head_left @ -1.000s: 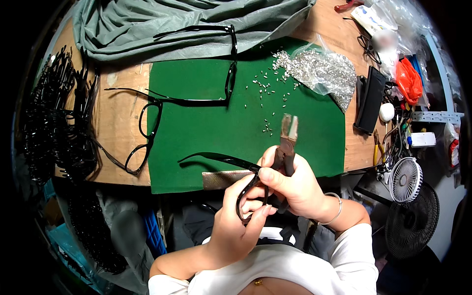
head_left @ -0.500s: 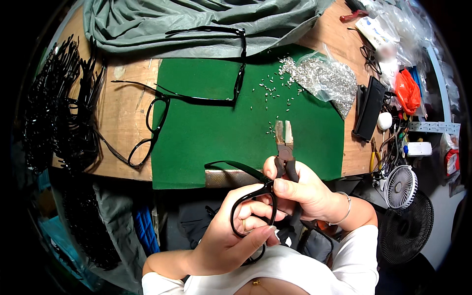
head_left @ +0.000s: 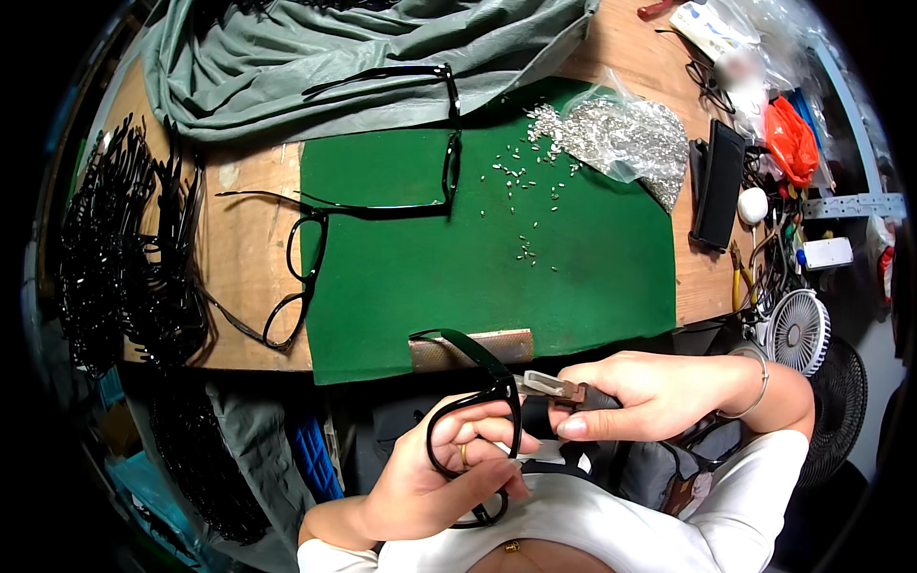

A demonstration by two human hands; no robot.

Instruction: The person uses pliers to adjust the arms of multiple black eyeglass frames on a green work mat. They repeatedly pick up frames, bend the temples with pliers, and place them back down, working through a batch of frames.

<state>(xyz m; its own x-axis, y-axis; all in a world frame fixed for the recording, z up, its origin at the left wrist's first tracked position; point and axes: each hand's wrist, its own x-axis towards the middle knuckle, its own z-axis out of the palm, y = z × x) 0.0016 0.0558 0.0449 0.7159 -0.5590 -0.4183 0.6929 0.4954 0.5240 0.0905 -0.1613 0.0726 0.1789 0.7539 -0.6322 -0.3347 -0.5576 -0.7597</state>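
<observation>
Black glasses frame (head_left: 470, 435) is held low in the centre of the frame, off the surface's near edge, gripped by the left hand (head_left: 435, 487) with its fingers (head_left: 497, 439) curled through and around one rim. Pliers (head_left: 554, 390) are clasped in the right hand (head_left: 650, 392), fingers wrapped tight about the handles, the tip set against the frame's hinge corner. Above, a green mat (head_left: 573, 277) is spread on the wooden surface (head_left: 244, 248), with small silver screws (head_left: 525, 250) scattered on it. Another black frame (head_left: 306, 253) is laid at the mat's left edge. At upper right, a clear bag of screws (head_left: 626, 138) is seen; at far left, a heap of black frames (head_left: 115, 258).
</observation>
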